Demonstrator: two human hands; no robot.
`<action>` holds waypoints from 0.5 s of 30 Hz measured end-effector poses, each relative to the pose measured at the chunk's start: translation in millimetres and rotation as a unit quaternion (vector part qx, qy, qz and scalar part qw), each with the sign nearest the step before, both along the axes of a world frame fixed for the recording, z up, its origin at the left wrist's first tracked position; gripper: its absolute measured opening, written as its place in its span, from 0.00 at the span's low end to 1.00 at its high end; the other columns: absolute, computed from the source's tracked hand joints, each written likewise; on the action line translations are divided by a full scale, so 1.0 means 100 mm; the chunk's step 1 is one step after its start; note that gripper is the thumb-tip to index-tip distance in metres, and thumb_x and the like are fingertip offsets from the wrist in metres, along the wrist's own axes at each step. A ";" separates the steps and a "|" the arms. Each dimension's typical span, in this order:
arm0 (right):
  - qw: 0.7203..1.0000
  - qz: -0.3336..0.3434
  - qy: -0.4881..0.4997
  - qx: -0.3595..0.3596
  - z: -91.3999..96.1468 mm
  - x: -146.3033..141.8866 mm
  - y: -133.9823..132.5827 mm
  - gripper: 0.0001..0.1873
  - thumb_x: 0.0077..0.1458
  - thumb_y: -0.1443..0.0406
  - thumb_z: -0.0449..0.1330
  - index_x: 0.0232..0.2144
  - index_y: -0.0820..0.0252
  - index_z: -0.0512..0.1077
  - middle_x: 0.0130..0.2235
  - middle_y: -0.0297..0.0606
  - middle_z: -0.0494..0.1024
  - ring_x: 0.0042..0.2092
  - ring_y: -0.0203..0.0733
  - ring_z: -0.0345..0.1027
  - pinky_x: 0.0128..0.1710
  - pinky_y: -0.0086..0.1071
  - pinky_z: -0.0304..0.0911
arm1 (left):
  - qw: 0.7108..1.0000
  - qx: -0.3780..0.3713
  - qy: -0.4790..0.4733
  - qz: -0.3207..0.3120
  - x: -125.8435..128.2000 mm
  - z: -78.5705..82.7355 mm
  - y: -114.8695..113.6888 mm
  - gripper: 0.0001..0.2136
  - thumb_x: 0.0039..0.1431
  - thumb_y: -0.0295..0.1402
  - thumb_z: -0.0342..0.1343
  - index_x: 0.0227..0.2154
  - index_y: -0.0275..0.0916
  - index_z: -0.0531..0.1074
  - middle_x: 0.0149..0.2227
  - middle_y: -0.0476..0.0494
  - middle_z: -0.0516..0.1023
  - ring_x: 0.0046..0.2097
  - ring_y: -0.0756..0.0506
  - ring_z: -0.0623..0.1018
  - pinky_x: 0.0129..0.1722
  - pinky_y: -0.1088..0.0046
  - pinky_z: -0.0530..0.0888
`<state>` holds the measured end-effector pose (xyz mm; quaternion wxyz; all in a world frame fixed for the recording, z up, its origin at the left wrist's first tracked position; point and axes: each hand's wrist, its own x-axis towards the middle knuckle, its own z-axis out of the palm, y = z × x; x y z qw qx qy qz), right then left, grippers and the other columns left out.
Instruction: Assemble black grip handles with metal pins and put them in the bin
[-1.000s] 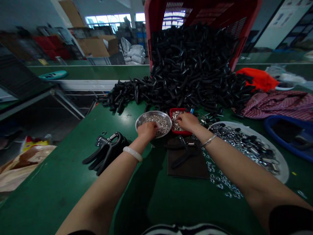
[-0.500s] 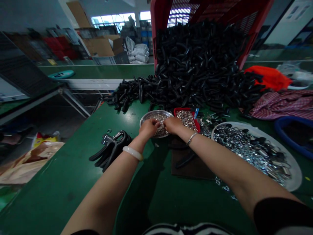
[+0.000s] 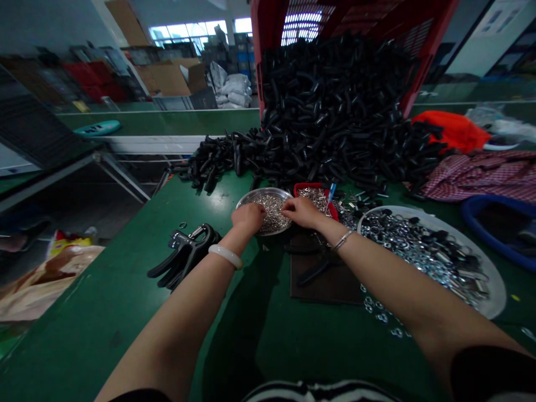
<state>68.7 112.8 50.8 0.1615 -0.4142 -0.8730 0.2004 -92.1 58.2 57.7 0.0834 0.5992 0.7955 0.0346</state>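
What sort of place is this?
Probably a factory assembly workshop: a red plastic crate of black curved pieces, a round silver metal bowl of small metal parts, and an open brown cardboard box behind.

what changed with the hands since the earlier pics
The right hand moved left, from the red tray to the right side of the metal bowl. Whether either hand picked up or let go of anything is too small to tell. The left hand stayed over the bowl; the black grips stayed put.

A silvery bowl (image 3: 248, 197) holds small metal parts (image 3: 273, 214)
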 end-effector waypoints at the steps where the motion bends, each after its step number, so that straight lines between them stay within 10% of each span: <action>1: 1.000 -0.002 0.014 -0.005 0.01 0.08 -0.02 0.07 0.50 0.67 0.56 0.32 0.62 0.74 0.34 0.36 0.77 0.36 0.34 0.69 0.37 0.26 0.61 | 1.000 0.001 0.007 -0.004 0.00 -0.01 0.00 0.12 0.54 0.39 0.49 0.38 0.49 0.75 0.42 0.43 0.76 0.43 0.39 0.74 0.40 0.66 0.70; 11: 0.922 -0.165 0.310 -0.163 0.03 1.16 -0.55 0.15 0.44 0.57 0.60 0.31 0.63 0.71 0.29 0.37 0.75 0.28 0.35 0.66 0.27 0.31 0.62 | 0.971 0.085 -0.177 -0.135 0.46 0.04 0.19 0.14 0.55 0.44 0.49 0.37 0.42 0.74 0.37 0.45 0.77 0.37 0.46 0.75 0.37 0.72 0.69; 15: 0.907 -0.195 0.330 -0.174 0.01 1.40 -0.79 0.16 0.42 0.57 0.62 0.31 0.62 0.71 0.30 0.38 0.75 0.29 0.36 0.67 0.28 0.31 0.62 | 0.988 0.056 -0.103 -0.096 0.66 0.12 0.33 0.18 0.55 0.48 0.46 0.39 0.43 0.74 0.39 0.42 0.77 0.39 0.42 0.75 0.39 0.67 0.69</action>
